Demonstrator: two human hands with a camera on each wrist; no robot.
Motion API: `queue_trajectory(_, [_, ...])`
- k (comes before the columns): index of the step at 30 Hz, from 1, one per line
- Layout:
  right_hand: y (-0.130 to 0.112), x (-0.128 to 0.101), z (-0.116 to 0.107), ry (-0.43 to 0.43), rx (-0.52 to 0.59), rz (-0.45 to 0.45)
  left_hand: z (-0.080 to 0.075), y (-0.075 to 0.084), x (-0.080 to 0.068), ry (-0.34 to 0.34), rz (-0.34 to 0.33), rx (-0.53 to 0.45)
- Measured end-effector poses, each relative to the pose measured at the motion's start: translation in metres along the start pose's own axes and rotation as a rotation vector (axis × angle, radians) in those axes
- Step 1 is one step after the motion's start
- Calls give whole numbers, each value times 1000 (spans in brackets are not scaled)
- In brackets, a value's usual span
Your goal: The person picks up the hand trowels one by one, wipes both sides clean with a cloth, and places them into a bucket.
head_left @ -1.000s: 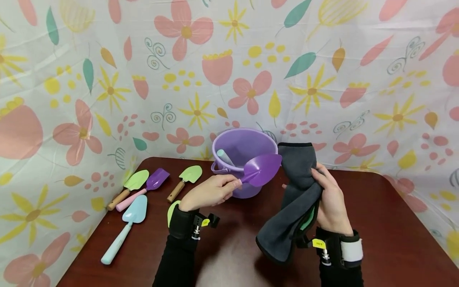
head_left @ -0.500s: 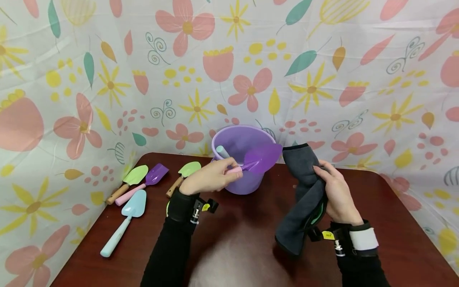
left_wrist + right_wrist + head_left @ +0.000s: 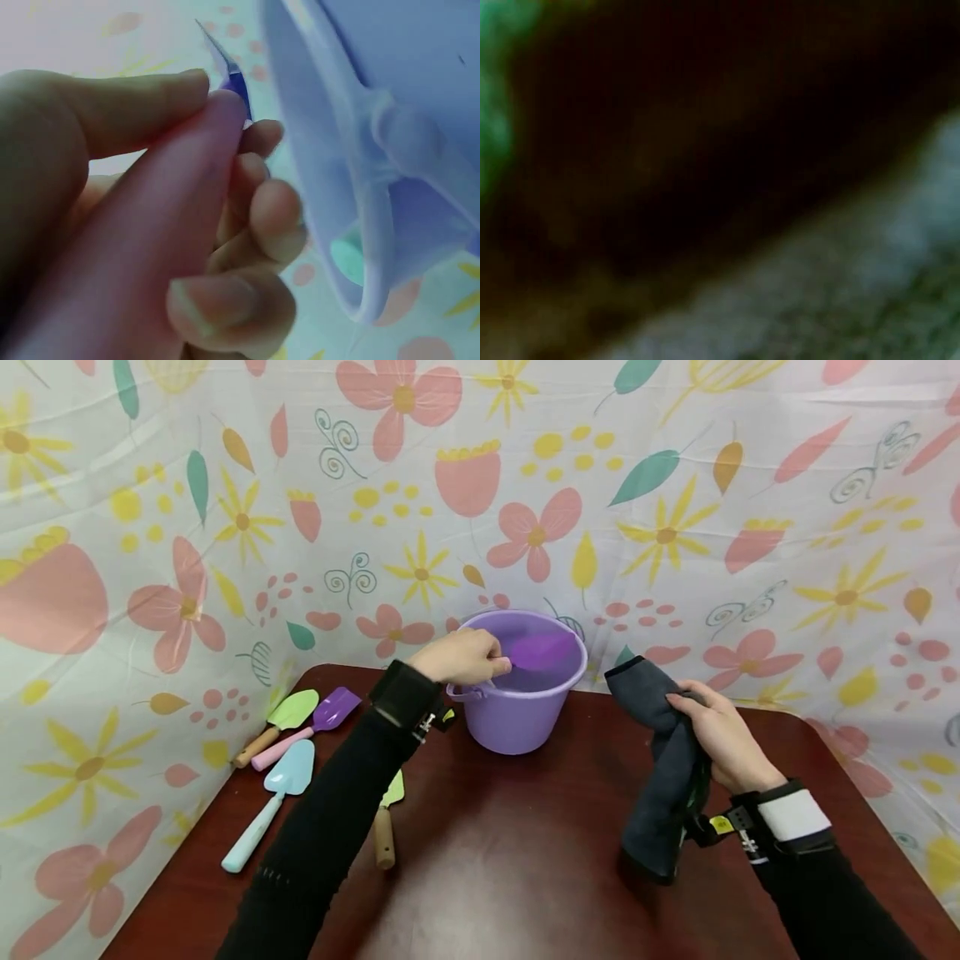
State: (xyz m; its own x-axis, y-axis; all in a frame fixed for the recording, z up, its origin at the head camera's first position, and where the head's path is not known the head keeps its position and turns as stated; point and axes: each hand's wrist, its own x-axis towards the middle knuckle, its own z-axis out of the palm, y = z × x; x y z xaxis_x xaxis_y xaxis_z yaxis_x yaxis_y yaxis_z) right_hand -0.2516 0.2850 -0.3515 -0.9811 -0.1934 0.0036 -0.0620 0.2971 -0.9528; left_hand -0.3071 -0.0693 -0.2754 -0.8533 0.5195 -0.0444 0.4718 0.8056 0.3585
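Observation:
My left hand (image 3: 461,656) pinches the pink handle (image 3: 157,202) of a trowel with a purple blade (image 3: 543,652). The blade is over the mouth of a lilac bucket (image 3: 513,722) at the back of the table. In the left wrist view, thumb and fingers curl round that handle beside the bucket's rim, and a turquoise rounded end (image 3: 347,255) shows at the bucket. On the right, my right hand (image 3: 727,735) grips a bunched dark grey cloth (image 3: 660,793) with black edging. Fabric fills the right wrist view, dark and blurred, with a green patch (image 3: 496,97) at its left.
At the table's left lie a wooden-handled green trowel (image 3: 292,710), a purple scoop (image 3: 333,708) with a pink handle and a pale blue trowel (image 3: 291,768). Another green trowel (image 3: 384,835) is partly behind my left sleeve. A flowered curtain (image 3: 525,452) stands behind the table.
My left hand has carried the purple trowel forward and up, from in front of the bucket to over its mouth. The right hand has shifted right with the cloth.

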Motion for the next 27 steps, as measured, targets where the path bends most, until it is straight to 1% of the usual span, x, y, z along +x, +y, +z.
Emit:
queue_trajectory(2, [3, 6, -1, -4, -77, 7, -1, 3, 11, -3, -23, 86])
queue_trajectory(4, [7, 14, -1, -12, -127, 14, 0, 6, 21, -7, -44, 157])
queue_trajectory(6, [13, 20, -1, -14, -159, 36, 1, 10, 29, -19, -73, 203])
queue_trajectory(8, [20, 26, 0, -8, -223, 57, 3, 13, 36, -38, -97, 227])
queue_trajectory(12, [36, 34, 7, 35, -401, 96, 9, 18, 46, -74, -133, 248])
queue_trajectory(14, [45, 38, 12, 64, -486, 98, 12, 19, 48, -78, -145, 264])
queue_trajectory(16, [54, 42, 16, 102, -552, 78, 14, 20, 51, -75, -154, 284])
queue_trajectory(19, [67, 46, 25, 147, -614, 21, 16, 20, 54, -77, -162, 312])
queue_trajectory(21, [75, 48, 32, 158, -642, -3, 19, 18, 57, -89, -169, 326])
queue_trajectory(23, [79, 50, 38, 145, -667, -3, 21, 16, 59, -103, -170, 332])
queue_trajectory(27, [83, 56, 50, 106, -703, 32, 29, 12, 63, -127, -154, 336])
